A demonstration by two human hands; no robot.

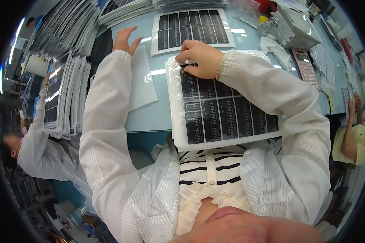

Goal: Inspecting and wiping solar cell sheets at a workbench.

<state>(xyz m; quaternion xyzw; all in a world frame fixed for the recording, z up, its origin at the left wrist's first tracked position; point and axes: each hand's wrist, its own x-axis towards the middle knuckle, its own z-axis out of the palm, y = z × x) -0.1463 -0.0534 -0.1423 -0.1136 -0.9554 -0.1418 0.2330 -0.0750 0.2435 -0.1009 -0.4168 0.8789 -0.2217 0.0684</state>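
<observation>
Left hand [127,41] free, fingers spread by the sheet [144,83]; right hand [202,58] curled over the stack [231,117] at its far-left corner; grip unclear.

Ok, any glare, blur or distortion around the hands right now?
Head view: bright streaks glare off the glossy table; left hand and right hand look reasonably sharp. Head view: fine print on the dark-panelled sheet is too small to read; straight edges bend toward the black rim.

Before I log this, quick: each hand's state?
Left hand: open, spread, empty.
Right hand: curled over a corner of the black-panelled sheet stack; grip unclear.
</observation>
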